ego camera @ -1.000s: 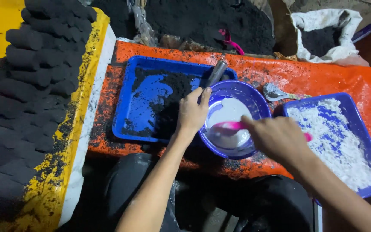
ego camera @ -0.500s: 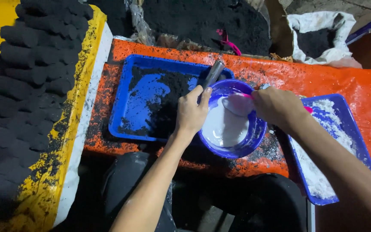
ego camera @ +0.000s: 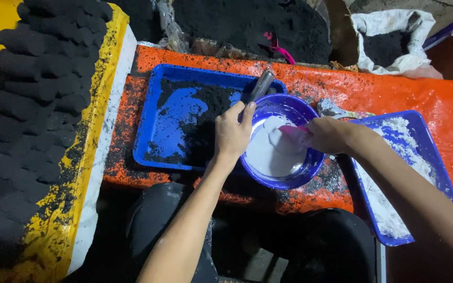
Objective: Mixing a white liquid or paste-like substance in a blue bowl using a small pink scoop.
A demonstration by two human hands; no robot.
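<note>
My left hand [ego camera: 233,132] grips the near-left rim of a round blue bowl [ego camera: 284,181] that holds white paste [ego camera: 268,154]. My right hand [ego camera: 327,134] is closed on a pink spoon [ego camera: 292,132] whose end rests in the paste at the bowl's right side. The bowl stands on an orange-covered table [ego camera: 389,94]. Left of it lies a blue tray [ego camera: 153,131] with black powder. Right of it lies a second blue tray [ego camera: 425,141] with white powder, partly hidden by my right forearm.
A grey metal tube [ego camera: 260,86] leans at the first tray's far edge. A metal spoon [ego camera: 331,109] lies behind my right hand. Rows of black moulded lumps [ego camera: 32,94] fill the yellow surface at left. A black powder heap [ego camera: 247,23] and a white sack [ego camera: 394,42] lie behind.
My right hand with the pink spoon has moved from the bowl's near middle to its far right side. The left hand has stayed on the rim.
</note>
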